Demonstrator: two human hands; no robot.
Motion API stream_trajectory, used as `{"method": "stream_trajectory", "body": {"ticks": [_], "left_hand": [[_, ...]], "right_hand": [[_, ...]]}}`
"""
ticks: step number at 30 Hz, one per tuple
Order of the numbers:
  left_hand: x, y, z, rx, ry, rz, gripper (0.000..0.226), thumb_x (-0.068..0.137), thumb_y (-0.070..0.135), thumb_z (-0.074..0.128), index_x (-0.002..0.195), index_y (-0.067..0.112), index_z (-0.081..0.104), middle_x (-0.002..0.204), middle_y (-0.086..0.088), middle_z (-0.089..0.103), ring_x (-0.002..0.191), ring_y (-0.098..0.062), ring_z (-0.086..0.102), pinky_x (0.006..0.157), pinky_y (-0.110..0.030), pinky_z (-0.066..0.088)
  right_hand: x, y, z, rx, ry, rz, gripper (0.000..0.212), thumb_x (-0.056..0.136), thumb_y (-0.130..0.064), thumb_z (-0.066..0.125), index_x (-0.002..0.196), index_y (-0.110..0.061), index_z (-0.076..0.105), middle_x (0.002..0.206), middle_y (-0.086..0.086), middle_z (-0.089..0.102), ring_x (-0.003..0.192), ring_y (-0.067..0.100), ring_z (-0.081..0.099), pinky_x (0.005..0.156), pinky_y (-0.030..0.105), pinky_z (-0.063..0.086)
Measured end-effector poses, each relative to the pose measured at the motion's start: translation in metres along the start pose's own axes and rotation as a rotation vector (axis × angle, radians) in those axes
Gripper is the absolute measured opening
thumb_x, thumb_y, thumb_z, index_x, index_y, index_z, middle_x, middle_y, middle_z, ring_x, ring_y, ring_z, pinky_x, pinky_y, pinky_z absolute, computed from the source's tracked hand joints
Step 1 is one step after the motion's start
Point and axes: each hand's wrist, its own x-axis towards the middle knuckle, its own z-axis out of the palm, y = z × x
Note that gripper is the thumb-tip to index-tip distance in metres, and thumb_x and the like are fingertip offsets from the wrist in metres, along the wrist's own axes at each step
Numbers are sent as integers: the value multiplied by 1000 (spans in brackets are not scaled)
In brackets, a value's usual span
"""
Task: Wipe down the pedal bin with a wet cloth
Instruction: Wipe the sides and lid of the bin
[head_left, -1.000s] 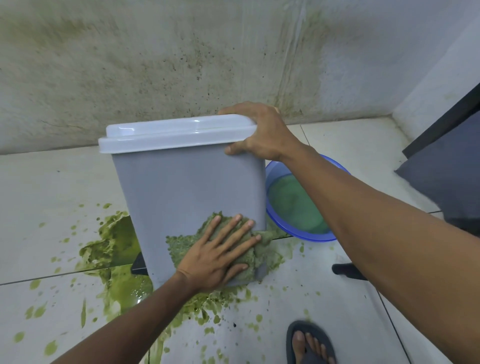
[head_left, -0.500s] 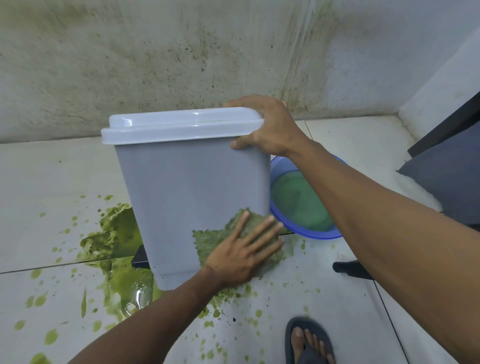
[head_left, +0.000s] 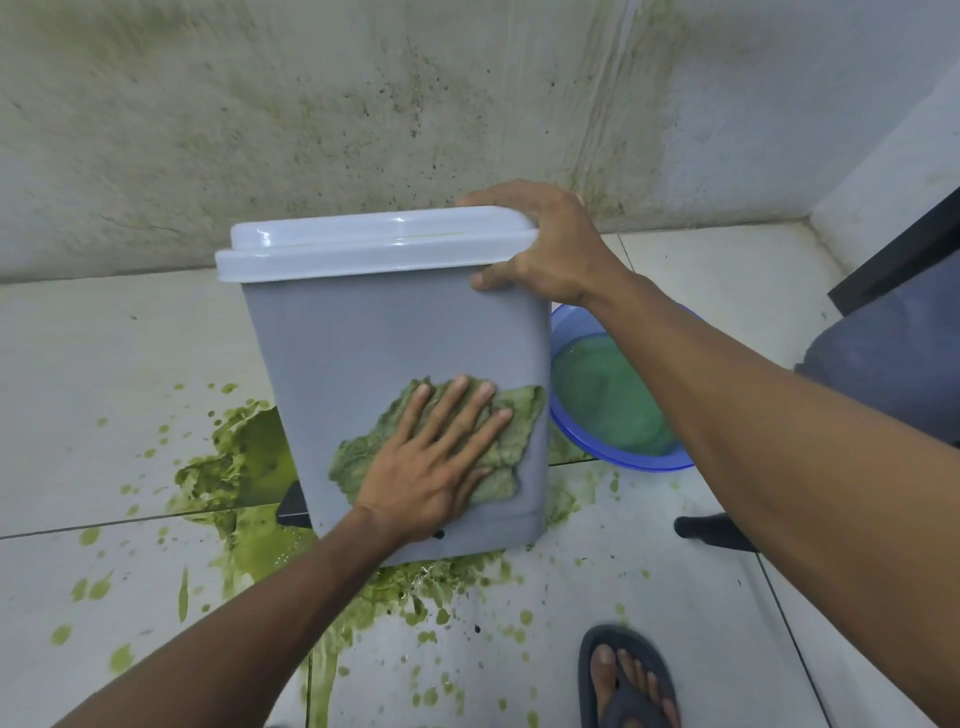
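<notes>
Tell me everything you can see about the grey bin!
The pedal bin is a tall grey plastic box with a shut white lid. It stands tilted on the tiled floor, amid green splatter. The right hand grips its top corner; the left hand presses a green-stained cloth flat against its front. A black pedal sticks out below.

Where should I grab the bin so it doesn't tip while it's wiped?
Probably the top corner of the bin, from the right, as the right hand does: thumb on the front, fingers over the lid, whose rim juts out.
</notes>
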Motion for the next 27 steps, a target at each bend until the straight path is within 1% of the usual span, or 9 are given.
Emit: {"method": "stream_trajectory", "body": {"ticks": [3,6,11,14,17,20,23,25,27], "left_hand": [[15,36,9,-16,3,55,58,107,43,34,159,18,30,166,-10,22,155,-31,17,126,-52,2],[-3,61,22,-28,-77,175,64,104,43,45,159,16,28,167,-8,20,156,-29,14,126,-50,-2],[-60,25,23,-2,-122,184,70,100,44,54,160,21,26,170,-6,10,157,-27,5,127,-46,-3],[-72,-18,8,41,-29,24,62,104,47,38,159,21,27,169,-9,10,157,-27,5,127,-46,1],[-59,-51,-4,3,128,-322,60,105,45,31,158,16,26,166,-12,14,156,-30,7,126,-49,3],[-47,-41,-2,-125,241,-629,61,106,42,29,158,13,19,166,-15,8,156,-33,1,125,-53,4],[-52,-8,12,-198,320,-862,65,105,40,30,160,11,11,167,-15,2,155,-38,4,124,-57,8],[-61,15,19,-225,305,-909,68,104,41,29,161,11,7,169,-13,-2,155,-38,2,125,-56,7],[-75,34,27,-208,228,-823,69,104,44,27,161,12,4,169,-12,-5,156,-35,-1,126,-53,3]], "right_hand": [[-1,0,0,13,-3,1,77,39,-52,77,114,-42,70,114,-24,64,116,9,57,109,48,38],[-2,1,-1,25,-3,-1,71,41,-48,80,112,-45,69,113,-25,65,116,11,57,109,48,38],[-2,2,-2,64,4,-28,69,45,-33,87,112,-35,73,111,-19,68,110,10,62,103,39,47],[-3,0,-2,79,1,-50,68,46,-28,88,112,-38,73,110,-19,69,108,9,63,100,34,50],[-1,0,-1,96,13,-49,65,43,-34,87,103,-51,69,111,-18,69,109,9,63,100,34,50],[2,4,1,103,16,-43,70,40,-39,86,108,-44,70,116,-12,70,111,12,63,102,37,50],[-1,6,0,98,0,-81,70,45,-32,89,112,-39,69,117,-10,69,109,9,62,100,30,49],[-1,7,0,91,-8,-112,70,47,-29,89,113,-36,68,117,-7,69,109,9,62,97,26,48],[0,8,-1,104,-10,-126,70,48,-24,92,114,-33,69,118,-4,68,110,12,62,94,23,47]]}}
